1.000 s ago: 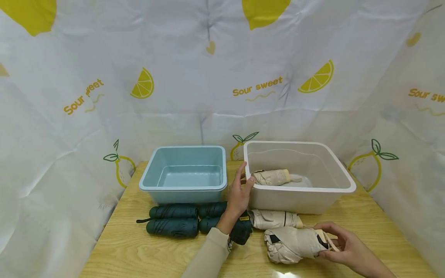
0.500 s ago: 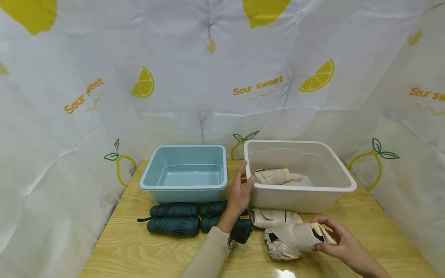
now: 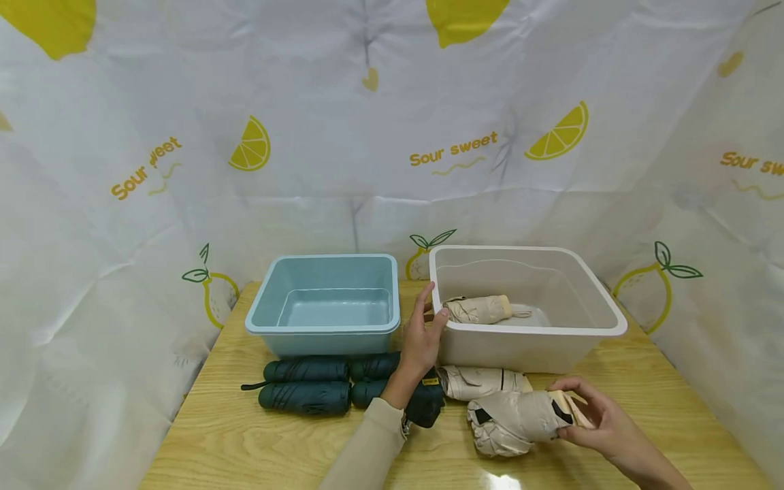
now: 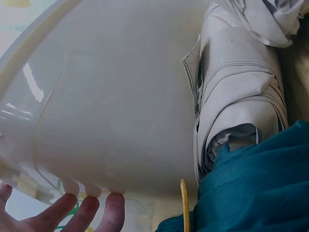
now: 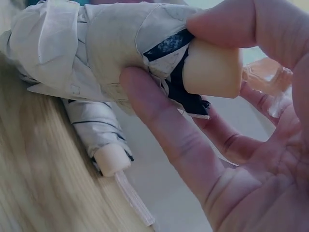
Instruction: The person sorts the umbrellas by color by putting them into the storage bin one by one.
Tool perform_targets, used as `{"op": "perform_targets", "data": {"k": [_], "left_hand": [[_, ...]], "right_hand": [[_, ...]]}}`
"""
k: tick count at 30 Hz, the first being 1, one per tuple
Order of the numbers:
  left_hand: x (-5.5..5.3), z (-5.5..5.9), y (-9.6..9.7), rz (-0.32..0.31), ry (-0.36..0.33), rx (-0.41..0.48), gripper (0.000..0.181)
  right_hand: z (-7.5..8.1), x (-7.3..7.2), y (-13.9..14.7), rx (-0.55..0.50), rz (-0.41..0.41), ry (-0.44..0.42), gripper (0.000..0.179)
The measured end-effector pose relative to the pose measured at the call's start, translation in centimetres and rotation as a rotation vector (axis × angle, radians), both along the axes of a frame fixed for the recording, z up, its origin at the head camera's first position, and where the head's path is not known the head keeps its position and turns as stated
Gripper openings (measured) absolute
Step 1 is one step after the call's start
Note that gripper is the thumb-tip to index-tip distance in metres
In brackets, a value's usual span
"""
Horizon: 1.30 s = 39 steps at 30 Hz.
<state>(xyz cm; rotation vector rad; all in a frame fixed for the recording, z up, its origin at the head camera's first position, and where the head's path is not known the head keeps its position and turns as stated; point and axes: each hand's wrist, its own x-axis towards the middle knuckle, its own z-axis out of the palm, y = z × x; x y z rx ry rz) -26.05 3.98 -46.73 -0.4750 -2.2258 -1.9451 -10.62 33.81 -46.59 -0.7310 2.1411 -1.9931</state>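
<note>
My right hand point(image 3: 603, 425) pinches a beige folded umbrella point(image 3: 514, 420) at its cream handle point(image 5: 212, 70), thumb on one side and a finger on the other. The umbrella's cloth is loosely bunched at the far end. Behind it lies a second beige umbrella point(image 3: 480, 383), rolled tighter, along the front of the white bin point(image 3: 508, 350). My left hand point(image 3: 422, 340) rests against that bin's near left corner, its fingertips point(image 4: 116, 200) touching the outer wall and its thumb at the rim. Inside the bin lies another beige umbrella point(image 3: 480, 309).
A light blue bin point(image 3: 333, 344) stands left of the white one. Several dark green folded umbrellas point(image 3: 306, 398) lie in front of it, partly hidden by my left forearm. A lemon-print sheet point(image 3: 343, 170) hangs behind and beside the wooden table point(image 3: 233, 449).
My right hand has moved slightly up and left, raising and turning the handle end of the beige umbrella. My left hand stays at the white bin.
</note>
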Motion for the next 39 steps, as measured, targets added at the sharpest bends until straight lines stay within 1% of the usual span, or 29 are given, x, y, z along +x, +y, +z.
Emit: {"op": "perform_targets", "data": {"k": [5, 8, 13, 17, 19, 26, 32, 39], "left_hand": [[0.0, 0.1, 0.0, -0.006, -0.014, 0.006, 0.060], [0.0, 0.1, 0.0, -0.006, -0.011, 0.009, 0.060], [0.1, 0.1, -0.1, 0.001, -0.011, 0.002, 0.060], [0.1, 0.1, -0.1, 0.002, -0.016, 0.003, 0.060], [0.1, 0.1, -0.1, -0.001, -0.014, 0.006, 0.060], [-0.1, 0.1, 0.0, -0.007, -0.007, 0.007, 0.060], [0.0, 0.1, 0.0, -0.006, -0.011, 0.006, 0.059], [0.1, 0.1, 0.0, -0.008, -0.004, 0.013, 0.060]], "right_hand": [[0.8, 0.2, 0.1, 0.087, -0.104, 0.001, 0.051], [1.4, 0.0, 0.3, 0.078, -0.116, 0.035, 0.053], [2.6, -1.0, 0.6, -0.004, -0.042, 0.101, 0.054], [3.7, -1.6, 0.8, -0.039, -0.025, 0.113, 0.053], [4.1, -1.9, 0.9, -0.074, -0.021, 0.118, 0.055], [5.1, -2.9, 1.6, -0.253, 0.048, 0.039, 0.061], [5.6, -3.7, 1.9, -0.328, 0.086, 0.020, 0.062], [6.4, -4.2, 1.7, -0.423, 0.169, -0.015, 0.061]]}}
